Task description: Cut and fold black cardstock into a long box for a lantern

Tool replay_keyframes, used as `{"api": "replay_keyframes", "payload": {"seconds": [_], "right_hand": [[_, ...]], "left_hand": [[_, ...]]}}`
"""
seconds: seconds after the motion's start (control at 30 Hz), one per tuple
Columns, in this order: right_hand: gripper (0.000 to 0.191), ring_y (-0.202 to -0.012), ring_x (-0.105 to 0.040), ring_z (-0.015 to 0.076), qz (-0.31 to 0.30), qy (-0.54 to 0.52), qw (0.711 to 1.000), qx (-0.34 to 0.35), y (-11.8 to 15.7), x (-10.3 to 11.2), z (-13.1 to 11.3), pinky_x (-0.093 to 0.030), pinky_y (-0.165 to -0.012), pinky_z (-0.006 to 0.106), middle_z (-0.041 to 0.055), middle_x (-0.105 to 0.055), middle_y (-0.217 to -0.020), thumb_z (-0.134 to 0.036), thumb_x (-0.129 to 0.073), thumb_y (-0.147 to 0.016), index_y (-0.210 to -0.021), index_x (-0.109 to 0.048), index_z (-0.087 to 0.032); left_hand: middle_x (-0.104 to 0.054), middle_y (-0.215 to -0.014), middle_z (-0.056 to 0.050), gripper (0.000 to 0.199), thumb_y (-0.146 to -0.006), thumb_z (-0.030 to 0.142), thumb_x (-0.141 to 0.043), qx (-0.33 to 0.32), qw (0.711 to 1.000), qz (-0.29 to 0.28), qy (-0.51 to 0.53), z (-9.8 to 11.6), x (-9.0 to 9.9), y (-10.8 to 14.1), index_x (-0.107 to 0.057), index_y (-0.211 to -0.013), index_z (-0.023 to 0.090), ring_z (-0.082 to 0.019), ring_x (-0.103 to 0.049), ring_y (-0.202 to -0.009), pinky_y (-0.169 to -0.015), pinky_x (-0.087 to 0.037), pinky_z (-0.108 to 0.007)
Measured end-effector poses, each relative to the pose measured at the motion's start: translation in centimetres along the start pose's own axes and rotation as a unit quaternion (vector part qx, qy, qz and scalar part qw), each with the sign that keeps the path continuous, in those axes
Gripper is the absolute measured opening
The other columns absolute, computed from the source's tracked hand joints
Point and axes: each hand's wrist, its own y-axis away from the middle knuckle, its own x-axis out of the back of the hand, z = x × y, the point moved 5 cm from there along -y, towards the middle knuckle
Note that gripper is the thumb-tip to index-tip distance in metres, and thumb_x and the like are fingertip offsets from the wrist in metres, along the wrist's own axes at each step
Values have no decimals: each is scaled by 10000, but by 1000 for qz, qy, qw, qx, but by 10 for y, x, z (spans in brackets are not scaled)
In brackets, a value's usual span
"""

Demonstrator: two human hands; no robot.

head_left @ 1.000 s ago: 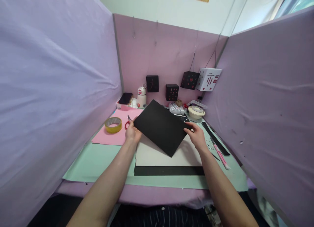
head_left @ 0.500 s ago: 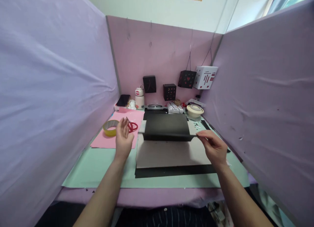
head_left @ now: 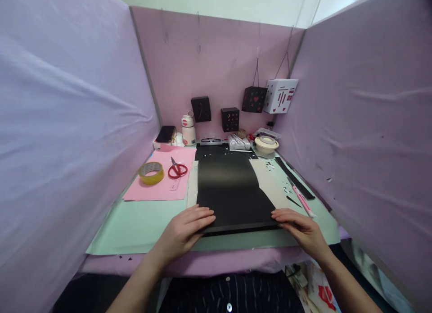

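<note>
A sheet of black paper (head_left: 232,187) lies over a pale board (head_left: 270,180) on the table, its near edge reaching toward me. At its near left corner, my left hand (head_left: 184,229) is closed on the edge, fingers on top and thumb lower. My right hand (head_left: 300,229) grips the near right corner in the same way. The paper bends slightly on its right side. Just beyond my right hand lies a pink craft knife (head_left: 302,200) beside thin black strips (head_left: 295,179) and small paper scraps.
On the left, yellow tape (head_left: 151,179) and red scissors (head_left: 177,170) lie on pink paper (head_left: 135,193). A bottle (head_left: 188,130), a phone (head_left: 165,134) and a cream bowl (head_left: 266,145) stand at the back. Several decorated boxes (head_left: 254,99) hang there; cloth walls rise on both sides.
The black sheet, curled up half a second ago, now lies spread toward me over the board. My left hand has come from beside the scissors down to its near corner; my right has moved nearer.
</note>
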Motion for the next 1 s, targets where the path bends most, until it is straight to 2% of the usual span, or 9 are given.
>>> {"api": "replay_keyframes", "payload": {"seconds": [0.13, 0.27, 0.37, 0.5, 0.6, 0.77, 0.83, 0.93, 1.0], "right_hand": [[152, -1009, -678, 261, -11, 23, 1000, -9, 2, 3, 8, -557, -899, 433, 50, -747, -979, -250, -636, -862, -950, -752, -291], [168, -1023, -677, 254, -19, 45, 999, -15, 1, 6, 11, -561, -906, 418, 44, -744, -1018, -260, -636, -863, -976, -752, -303], [173, -1000, -687, 243, -20, 62, 998, -10, 0, 9, 9, -567, -898, 399, 37, -748, -1013, -260, -639, -862, -984, -753, -306], [154, -930, -705, 231, -30, 71, 997, -9, -10, 13, 2, -581, -841, 368, 31, -759, -960, -288, -647, -855, -965, -755, -302], [135, -875, -709, 222, -26, 81, 996, -28, -29, 20, -8, -575, -805, 349, 29, -761, -914, -333, -641, -858, -920, -755, -295], [179, -822, -692, 221, -18, 85, 995, -51, -67, 31, -19, -550, -772, 346, 39, -752, -866, -421, -646, -843, -838, -750, -276], [219, -788, -684, 219, -17, 84, 995, -58, -77, 33, -19, -545, -742, 338, 47, -748, -839, -461, -658, -824, -819, -752, -264], [298, -702, -659, 202, -6, 85, 993, -86, -83, 34, -18, -531, -659, 310, 50, -732, -761, -522, -657, -802, -776, -743, -238], [326, -676, -644, 190, -17, 89, 990, -104, -82, 34, -20, -520, -620, 290, 47, -718, -732, -529, -643, -811, -748, -724, -220]], "left_hand": [[-684, -1201, -65, 476, -924, 72, -421, -24, 1000, -11, 1, 4, -8, 1, -544, -1337, 272, -176, -618, -1156, -1029, -487, -388], [-665, -1235, -80, 443, -936, 193, -514, -5, 999, -32, 1, 3, -13, 4, -510, -1373, 266, -208, -600, -1185, -1023, -489, -407], [-645, -1268, -73, 466, -943, 222, -514, 1, 999, -42, 6, 3, -15, 7, -472, -1405, 273, -217, -580, -1212, -1025, -486, -411], [-677, -1218, -40, 454, -928, 201, -532, 24, 999, -28, 38, 2, -9, 4, -516, -1374, 286, -204, -637, -1131, -970, -522, -334], [-725, -1111, -13, 375, -904, 203, -553, 98, 992, -14, 82, -6, 6, -8, -633, -1254, 310, -197, -703, -987, -873, -548, -272], [-764, -928, -30, 214, -805, 249, -664, 226, 958, 53, 167, -29, 36, -36, -774, -985, 278, -240, -718, -844, -780, -537, -272], [-766, -881, -35, 175, -764, 244, -705, 252, 946, 67, 193, -36, 42, -43, -790, -916, 256, -243, -711, -812, -750, -525, -265], [-753, -760, -22, 92, -771, 260, -703, 268, 944, 80, 178, -39, 47, -49, -789, -784, 231, -201, -683, -690, -652, -497, -227], [-721, -660, -2, 189, -824, 288, -652, 261, 954, 52, 139, -34, 50, -51, -758, -684, 219, -163, -650, -600, -592, -478, -210]]}}
